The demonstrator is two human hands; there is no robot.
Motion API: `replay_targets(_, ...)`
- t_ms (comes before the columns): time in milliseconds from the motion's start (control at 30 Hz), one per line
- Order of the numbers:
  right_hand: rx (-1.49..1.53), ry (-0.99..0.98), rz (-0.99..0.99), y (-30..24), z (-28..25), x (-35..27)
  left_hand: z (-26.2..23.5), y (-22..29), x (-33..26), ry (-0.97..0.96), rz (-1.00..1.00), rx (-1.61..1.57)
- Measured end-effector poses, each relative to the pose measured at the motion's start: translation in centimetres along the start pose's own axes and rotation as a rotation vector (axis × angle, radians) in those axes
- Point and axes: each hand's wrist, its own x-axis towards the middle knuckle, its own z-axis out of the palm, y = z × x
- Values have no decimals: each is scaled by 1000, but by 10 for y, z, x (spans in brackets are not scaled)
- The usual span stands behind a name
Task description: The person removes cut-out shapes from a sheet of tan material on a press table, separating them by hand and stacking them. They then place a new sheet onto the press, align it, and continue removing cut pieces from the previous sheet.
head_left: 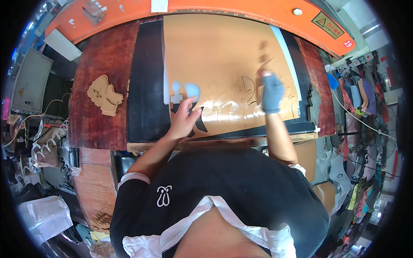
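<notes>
A large tan sheet (223, 47), shiny along its near edge, lies over a black mat (146, 81). Curved and straight cut outlines run across the sheet's near half. At its near left, shaped holes let white and black show through. My bare left hand (183, 121) reaches over these holes, thumb and fingers apart, nothing visible between them. Over the sheet's right side is my right hand (272, 91) in a grey glove, smeared by motion. Brown blurred shapes show at and beyond its fingertips; whether it holds a piece cannot be made out.
Several tan cut pieces (105, 95) lie stacked on the reddish-brown board at left. An orange machine beam (193, 6) spans the far side. A wooden edge (142, 147) borders the table near me. Hanging scraps (365, 94) crowd the right; a grey cabinet (32, 77) stands left.
</notes>
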Motion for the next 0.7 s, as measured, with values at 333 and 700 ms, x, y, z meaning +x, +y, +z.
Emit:
replay_targets(333, -336, -355, -489, 35, 82, -68, 3, -7, 48, -309, -706, -259)
replay_targets(700, -322, -418, -402, 23, 76, -88, 27, -7, 42, -197, -448, -803)
